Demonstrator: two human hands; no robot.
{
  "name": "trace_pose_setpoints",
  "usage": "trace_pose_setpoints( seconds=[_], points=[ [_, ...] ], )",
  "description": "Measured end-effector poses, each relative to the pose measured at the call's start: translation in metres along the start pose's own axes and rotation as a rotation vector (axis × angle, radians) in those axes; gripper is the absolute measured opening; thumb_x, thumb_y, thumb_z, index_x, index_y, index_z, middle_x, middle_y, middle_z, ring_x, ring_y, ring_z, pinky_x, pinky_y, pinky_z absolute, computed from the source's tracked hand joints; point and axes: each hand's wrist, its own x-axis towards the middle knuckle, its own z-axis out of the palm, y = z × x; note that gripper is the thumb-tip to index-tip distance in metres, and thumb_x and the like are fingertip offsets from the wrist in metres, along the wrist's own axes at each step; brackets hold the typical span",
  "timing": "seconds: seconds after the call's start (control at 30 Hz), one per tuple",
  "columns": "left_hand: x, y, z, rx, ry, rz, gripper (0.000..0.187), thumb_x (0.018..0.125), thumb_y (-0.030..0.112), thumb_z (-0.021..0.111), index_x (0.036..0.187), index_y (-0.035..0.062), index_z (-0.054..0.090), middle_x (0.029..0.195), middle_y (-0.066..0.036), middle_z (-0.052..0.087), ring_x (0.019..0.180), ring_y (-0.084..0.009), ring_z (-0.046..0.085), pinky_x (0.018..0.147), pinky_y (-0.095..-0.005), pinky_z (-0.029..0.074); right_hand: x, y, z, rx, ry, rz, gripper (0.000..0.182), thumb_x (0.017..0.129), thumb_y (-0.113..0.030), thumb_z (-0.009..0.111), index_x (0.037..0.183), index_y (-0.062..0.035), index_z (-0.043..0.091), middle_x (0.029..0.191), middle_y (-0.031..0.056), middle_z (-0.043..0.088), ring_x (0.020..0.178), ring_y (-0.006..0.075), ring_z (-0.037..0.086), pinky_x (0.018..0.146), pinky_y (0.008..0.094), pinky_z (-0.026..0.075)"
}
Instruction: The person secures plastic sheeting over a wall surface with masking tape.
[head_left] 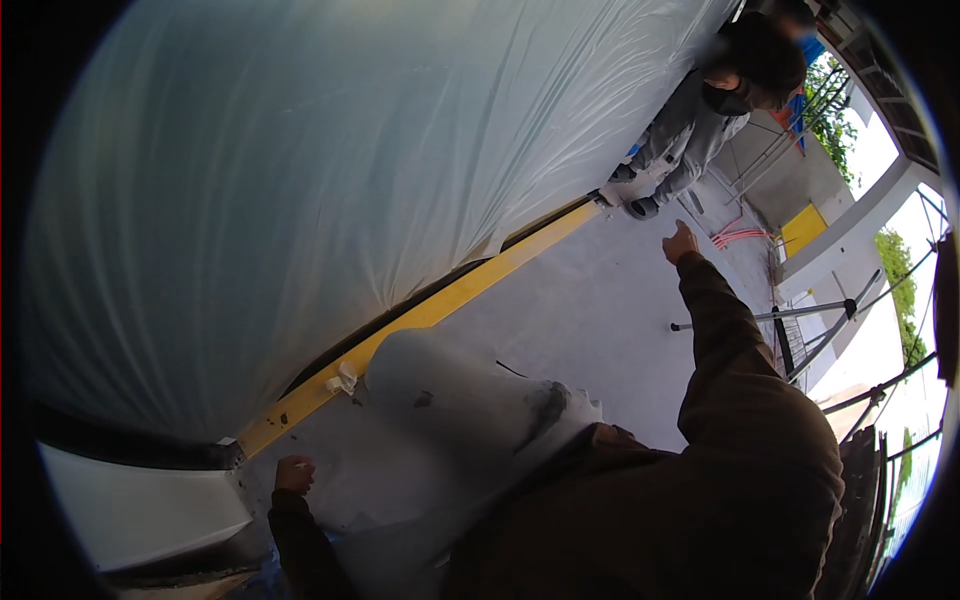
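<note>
My right hand [681, 243] is stretched out over the grey floor [570, 290], at the end of a brown sleeve. Its fingers look curled, and whether they hold anything is too small to tell. At the lower left, my left hand [295, 474] is closed near the end of a yellow strip [480, 280], with a small pale bit at the fingers that I cannot make out. My grey trouser leg [440, 400], with dark stains, lies between the hands. A crumpled white scrap [343, 380] rests on the yellow strip.
Translucent plastic sheeting [300, 180] hangs along the strip. A co-worker in grey trousers [690, 140] is at the upper right, with another person behind. Metal legs [760, 316], red tubes [740, 236] and scaffold poles stand to the right.
</note>
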Motion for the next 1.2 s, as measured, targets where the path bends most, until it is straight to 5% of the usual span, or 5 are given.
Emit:
trace_pose_setpoints(
  seconds=[0.2,0.27,0.37,0.53,1.2],
  points=[
    [-0.003,-0.008,0.002,-0.079,0.001,-0.026,0.034,0.08,0.012,0.064,0.112,0.0016,0.06,0.07,-0.011,0.065,0.051,-0.0165,0.057,0.045,-0.03,0.045,0.048,-0.008,-0.059,-0.065,0.233,-0.071,0.068,0.081,-0.027,0.065,0.138,0.002,0.038,0.114,0.0264,0.061,0.103,0.0386,0.062,0.09,0.045,0.05],
    [-0.006,-0.003,0.003,-0.096,0.004,-0.041,0.034,0.08,0.011,0.064,0.113,0.0014,0.06,0.071,-0.011,0.065,0.051,-0.0167,0.057,0.045,-0.0299,0.045,0.016,-0.051,-0.082,-0.126,-1.027,0.093,0.047,0.085,-0.032,0.065,0.121,-0.0026,0.058,0.105,0.0177,0.065,0.091,0.0274,0.066,0.079,0.0453,0.055],
    [-0.012,-0.003,0.0,-0.063,0.039,-0.038,0.036,0.08,0.008,0.064,0.115,0.0006,0.059,0.072,-0.011,0.066,0.052,-0.0177,0.058,0.046,-0.0305,0.046,-0.004,-0.065,-0.071,-0.085,-1.143,0.234,0.034,0.088,-0.035,0.063,0.108,-0.0062,0.065,0.096,0.0118,0.066,0.083,0.0185,0.066,0.069,0.0427,0.057],
    [0.007,-0.024,-0.001,-0.065,-0.027,0.029,0.039,0.078,0.006,0.064,0.116,0.0005,0.058,0.073,-0.014,0.066,0.051,-0.0199,0.059,0.045,-0.0327,0.048,0.04,-0.027,-0.053,-0.03,-0.339,-0.017,0.04,0.083,-0.029,0.067,0.105,0.0037,0.061,0.079,0.0108,0.067,0.061,0.0217,0.068,0.049,0.0346,0.054],
    [0.033,-0.025,0.005,-0.115,-0.003,-0.041,0.015,0.084,0.011,0.06,0.093,-0.0002,0.064,0.075,-0.015,0.065,0.046,-0.0245,0.058,0.041,-0.0357,0.048,0.027,-0.039,-0.103,0.143,-0.304,0.048,0.033,0.082,-0.032,0.068,0.089,-0.0002,0.067,0.072,0.0076,0.067,0.06,0.0186,0.066,0.049,0.0324,0.052]
  ],
)
